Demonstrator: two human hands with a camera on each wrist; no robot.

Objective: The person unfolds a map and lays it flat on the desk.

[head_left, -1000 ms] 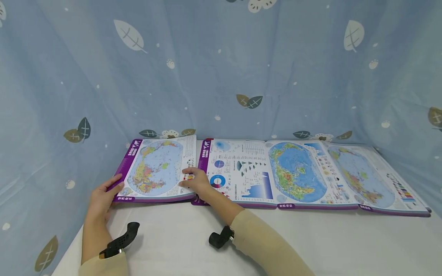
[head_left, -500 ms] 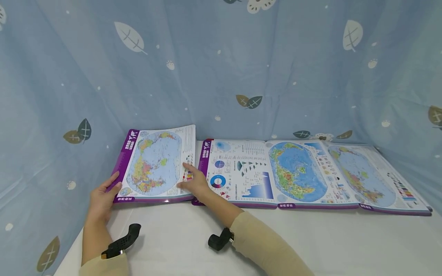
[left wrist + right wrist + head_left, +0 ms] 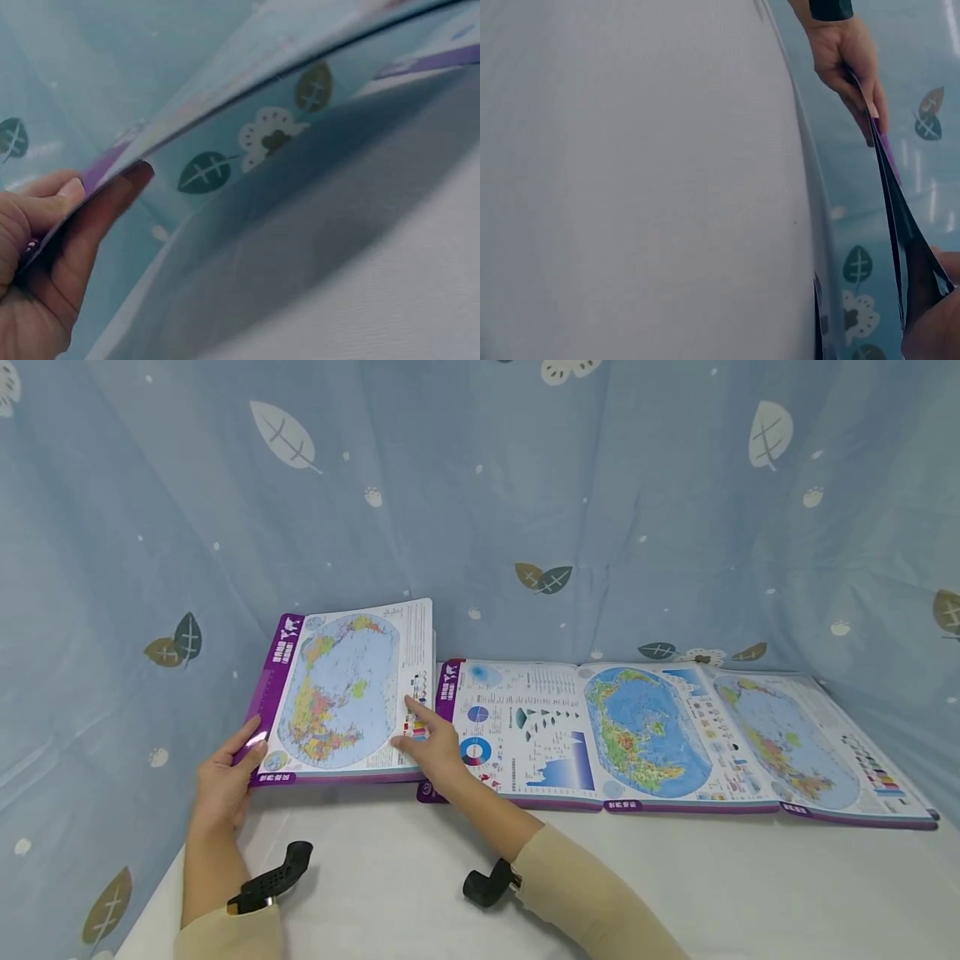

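At the left of the head view, a world map sheet with a purple left border is lifted off the table and tilted. My left hand grips its lower left edge, thumb on top and fingers beneath, as the left wrist view shows. My right hand holds the right side, with thumb and index finger on the printed face; its other fingers are hidden. In the right wrist view the map's layers hang slightly apart near that hand. A second unfolded map lies flat just to the right.
The row of map panels runs along the back to the right end. Behind them hangs a blue curtain with leaf prints. White cloth covers the table in front. A black camera mount is strapped to each wrist.
The left map has risen from the table and tilted up, its far edge highest, with both hands moving up along with it. The row of maps on the right stays put.
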